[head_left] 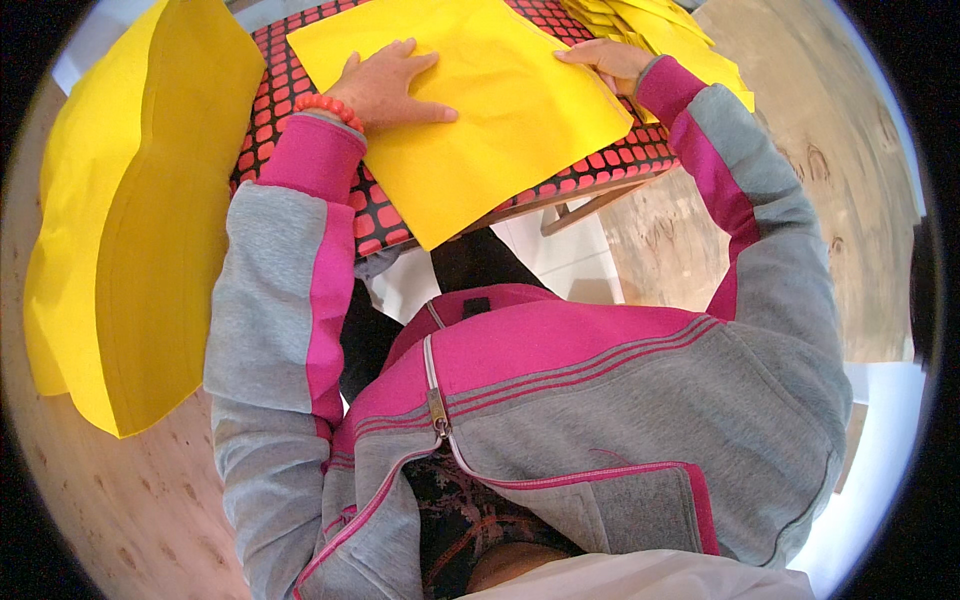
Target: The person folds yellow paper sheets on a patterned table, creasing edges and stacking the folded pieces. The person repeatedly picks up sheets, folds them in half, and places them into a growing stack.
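Observation:
A flat, four-sided piece of yellow fabric [500, 110] lies on a small table, one corner reaching past the near edge toward me. My left hand [393, 88] rests palm down on its left part, fingers and thumb spread. At the right edge of the fabric is my right hand [612, 62]. One digit stretches over the top, while the others curl at the edge, partly hidden, so the border sits in the grip.
Red-and-black patterned cloth covers the table [375, 210]. Beyond my right hand lies a stack of folded yellow fabric [665, 35]. More yellow fabric [150, 200] stands in a large bent sheet at left. Wood-patterned surfaces [840, 200] lie on both sides.

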The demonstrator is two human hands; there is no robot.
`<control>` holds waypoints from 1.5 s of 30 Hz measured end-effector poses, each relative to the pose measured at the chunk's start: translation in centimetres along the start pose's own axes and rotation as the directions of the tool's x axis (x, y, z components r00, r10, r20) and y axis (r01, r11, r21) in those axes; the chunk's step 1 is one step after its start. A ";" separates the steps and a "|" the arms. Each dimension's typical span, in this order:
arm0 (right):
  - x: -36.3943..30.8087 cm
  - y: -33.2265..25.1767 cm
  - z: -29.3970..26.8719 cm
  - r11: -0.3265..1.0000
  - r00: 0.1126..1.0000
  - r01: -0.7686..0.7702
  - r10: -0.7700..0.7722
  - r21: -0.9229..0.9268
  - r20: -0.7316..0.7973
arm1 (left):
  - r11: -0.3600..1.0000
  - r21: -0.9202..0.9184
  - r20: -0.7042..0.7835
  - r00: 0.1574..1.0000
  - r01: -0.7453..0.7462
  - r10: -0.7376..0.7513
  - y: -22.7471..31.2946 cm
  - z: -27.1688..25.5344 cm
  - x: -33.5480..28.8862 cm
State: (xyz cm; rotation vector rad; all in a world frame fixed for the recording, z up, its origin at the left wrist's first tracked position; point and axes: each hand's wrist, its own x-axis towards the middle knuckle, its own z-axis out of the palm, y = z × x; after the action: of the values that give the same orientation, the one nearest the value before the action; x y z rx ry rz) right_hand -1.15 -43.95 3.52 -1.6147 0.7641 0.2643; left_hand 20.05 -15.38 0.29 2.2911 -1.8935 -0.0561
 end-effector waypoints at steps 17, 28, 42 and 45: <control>8.2 -3.9 -2.7 0.996 0.996 0.084 -0.084 -0.039 0.003 | 0.998 -0.047 0.020 0.999 0.029 -0.028 0.7 -0.9 -0.4; 9.9 -5.8 1.6 0.154 0.678 0.111 -0.734 -0.982 -0.039 | 1.000 -0.009 -0.013 1.000 0.012 -0.012 1.2 -1.2 -0.5; 11.1 -4.9 -3.7 0.987 0.986 0.160 -0.158 0.030 -0.052 | 1.000 -0.007 -0.007 1.000 0.011 -0.011 1.2 -0.9 -0.5; 11.0 -4.5 -4.3 0.984 0.984 0.166 -0.170 0.062 0.053 | 1.000 -0.005 0.007 1.000 0.014 -0.014 1.3 -0.9 -0.6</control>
State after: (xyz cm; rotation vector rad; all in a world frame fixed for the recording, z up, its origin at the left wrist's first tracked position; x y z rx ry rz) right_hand 8.83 -51.54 1.68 -1.6000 0.5824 0.1652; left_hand 18.82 -14.97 1.35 2.3039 -1.8783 -0.0713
